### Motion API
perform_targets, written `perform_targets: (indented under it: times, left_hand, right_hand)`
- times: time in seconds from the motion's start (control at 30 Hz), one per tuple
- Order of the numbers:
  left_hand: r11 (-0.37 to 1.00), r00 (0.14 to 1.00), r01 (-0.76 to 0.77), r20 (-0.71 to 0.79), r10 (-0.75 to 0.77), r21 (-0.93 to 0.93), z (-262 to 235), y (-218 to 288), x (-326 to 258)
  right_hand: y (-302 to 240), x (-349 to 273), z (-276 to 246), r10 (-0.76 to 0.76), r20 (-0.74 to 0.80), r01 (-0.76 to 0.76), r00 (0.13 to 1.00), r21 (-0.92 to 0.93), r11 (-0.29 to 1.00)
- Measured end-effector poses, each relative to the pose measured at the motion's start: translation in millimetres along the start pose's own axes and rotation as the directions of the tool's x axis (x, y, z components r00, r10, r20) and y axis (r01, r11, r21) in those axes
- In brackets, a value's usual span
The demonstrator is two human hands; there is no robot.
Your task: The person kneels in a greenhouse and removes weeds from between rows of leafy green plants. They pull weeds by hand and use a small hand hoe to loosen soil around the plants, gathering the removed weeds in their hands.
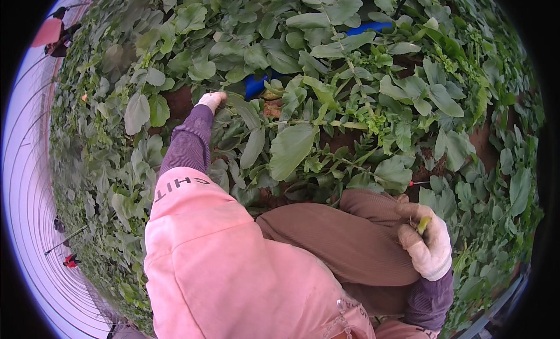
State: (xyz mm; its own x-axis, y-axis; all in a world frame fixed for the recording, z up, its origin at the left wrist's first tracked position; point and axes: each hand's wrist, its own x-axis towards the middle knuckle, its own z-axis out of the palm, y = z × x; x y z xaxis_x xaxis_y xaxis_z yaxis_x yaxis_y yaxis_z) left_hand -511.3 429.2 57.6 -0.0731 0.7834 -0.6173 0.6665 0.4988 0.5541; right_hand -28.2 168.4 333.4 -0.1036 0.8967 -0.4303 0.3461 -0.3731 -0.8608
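My left hand (212, 101), in a white glove, reaches forward into broad green leaves (291, 149). Its fingers are curled in among the stalks, and what they grip is hidden. Just right of it, something blue (255, 86) shows between the leaves, beside a brownish patch. My right hand (430, 248), also gloved and soiled at the fingertips, is closed near my brown-clad knee (344, 240). A short yellow-green plant piece (424, 224) sticks out between its thumb and fingers. Beyond that hand, a thin object with a red tip (412, 183) lies among the plants.
Dense leafy plants surround me, with brown soil (484, 143) showing in gaps. Another blue thing (370, 28) lies under leaves farther ahead. At the far left, a person (55, 34) is near the curved greenhouse wall (29, 164), and a red object (71, 261) lies lower down.
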Motion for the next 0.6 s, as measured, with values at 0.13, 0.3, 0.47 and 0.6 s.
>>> perform_targets:
  times: [0.13, 0.3, 0.47, 0.6]
  left_hand:
    - [0.879, 0.897, 0.144, -0.315, -0.310, -0.455, -44.2, -10.5, -7.6]
    - [0.851, 0.729, -0.455, -0.659, 0.186, -0.263, -60.3, 80.2, -26.0]
    - [0.351, 0.523, -0.825, -0.364, 0.771, -0.443, 23.2, 236.9, -122.8]
    - [0.063, 0.065, -0.986, -0.010, 0.998, -0.152, 100.3, 307.7, -214.9]
  right_hand:
    - [0.8, -0.8, 1.3, 0.060, -0.024, -0.059, 0.998, 0.037, 0.998]
    - [-0.7, 0.7, 2.6, 0.083, -0.013, -0.081, 0.996, 0.115, 0.990]
    - [-16.9, 36.1, -0.9, 0.082, -0.308, 0.093, 0.948, 0.513, 0.853]
    - [-16.9, 77.1, 2.2, -0.247, -0.484, 0.470, 0.839, 0.416, 0.779]
